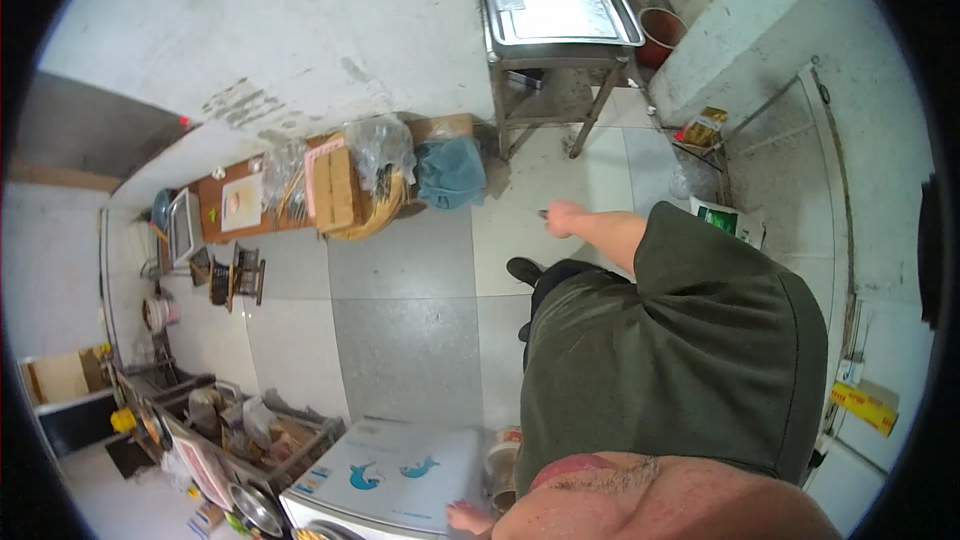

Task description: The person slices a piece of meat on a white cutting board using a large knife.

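My right hand (564,219) is held out over the tiled floor (405,345), its fingers closed around a small dark object. Only a short tip of that object (543,214) sticks out, too small to identify. At the bottom of the view, my left hand (469,517) appears at the edge of a white appliance lid (390,465) with blue dolphin stickers. Whether it touches the lid, and how its fingers are set, cannot be made out. Just beside that lid, next to my body, are some stacked buckets (504,457).
A metal tray (555,0) rests on a metal stand (559,56), near a red bucket (660,34). Along the wall are a blue cloth (450,172), a cardboard box (334,187) and a white cutting board (242,202). Small wooden stools (236,277) stand on the floor.
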### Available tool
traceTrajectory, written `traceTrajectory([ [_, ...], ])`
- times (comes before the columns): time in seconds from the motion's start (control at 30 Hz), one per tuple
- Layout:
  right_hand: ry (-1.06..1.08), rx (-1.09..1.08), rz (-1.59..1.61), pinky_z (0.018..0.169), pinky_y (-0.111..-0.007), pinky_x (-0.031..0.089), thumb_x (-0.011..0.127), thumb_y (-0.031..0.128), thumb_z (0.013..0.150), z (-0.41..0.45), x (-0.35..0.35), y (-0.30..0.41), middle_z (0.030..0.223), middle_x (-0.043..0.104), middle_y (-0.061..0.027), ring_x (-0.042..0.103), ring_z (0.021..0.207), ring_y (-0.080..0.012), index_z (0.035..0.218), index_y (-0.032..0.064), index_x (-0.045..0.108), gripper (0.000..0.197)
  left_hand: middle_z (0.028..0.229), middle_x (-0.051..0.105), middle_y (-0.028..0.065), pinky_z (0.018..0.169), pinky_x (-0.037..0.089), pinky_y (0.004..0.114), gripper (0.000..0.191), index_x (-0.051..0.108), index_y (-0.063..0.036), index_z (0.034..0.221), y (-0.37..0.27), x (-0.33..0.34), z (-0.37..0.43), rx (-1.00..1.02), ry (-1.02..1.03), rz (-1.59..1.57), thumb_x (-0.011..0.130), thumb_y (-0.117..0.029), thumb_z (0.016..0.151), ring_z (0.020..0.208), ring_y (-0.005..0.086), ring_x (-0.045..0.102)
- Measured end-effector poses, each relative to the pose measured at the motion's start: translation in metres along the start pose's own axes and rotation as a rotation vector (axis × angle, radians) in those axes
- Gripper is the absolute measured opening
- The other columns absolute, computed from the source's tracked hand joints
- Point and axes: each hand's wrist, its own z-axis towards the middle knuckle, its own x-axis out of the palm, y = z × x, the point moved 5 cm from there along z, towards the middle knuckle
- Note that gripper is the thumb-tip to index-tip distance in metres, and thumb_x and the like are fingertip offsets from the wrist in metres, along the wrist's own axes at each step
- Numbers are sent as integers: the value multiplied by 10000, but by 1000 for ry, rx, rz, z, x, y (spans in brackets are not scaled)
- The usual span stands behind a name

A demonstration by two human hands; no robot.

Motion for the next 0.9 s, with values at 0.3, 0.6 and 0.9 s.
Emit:
traceTrajectory([
  [0.3, 90, 412, 175, 733, -391, 535, 598, 133, 709, -16, 30, -155, 902, 692, -197, 681, 840, -299, 840, -16, 703, 224, 856, 613, 116, 632, 466, 335, 236, 544, 51, 948, -114, 234, 38, 463, 412, 299, 545, -182, 908, 770, 181, 557],
  [0.6, -38, 477, 242, 587, -399, 538, 617, 297, 789, -62, 18, -181, 689, 654, -206, 658, 609, -295, 767, -49, 672, 351, 784, 622, 72, 584, 466, 305, 183, 592, -15, 840, -81, 289, 64, 95, 792, 920, 567, -188, 895, 689, 181, 596],
  [0.9, -129, 724, 600, 492, -408, 504, 634, 229, 792, -108, 26, -267, 646, 642, -162, 625, 514, -277, 732, -71, 643, 306, 929, 593, 75, 641, 441, 312, 224, 532, -20, 1046, -199, 403, 65, 217, 649, 343, 531, -214, 932, 793, 182, 583],
])
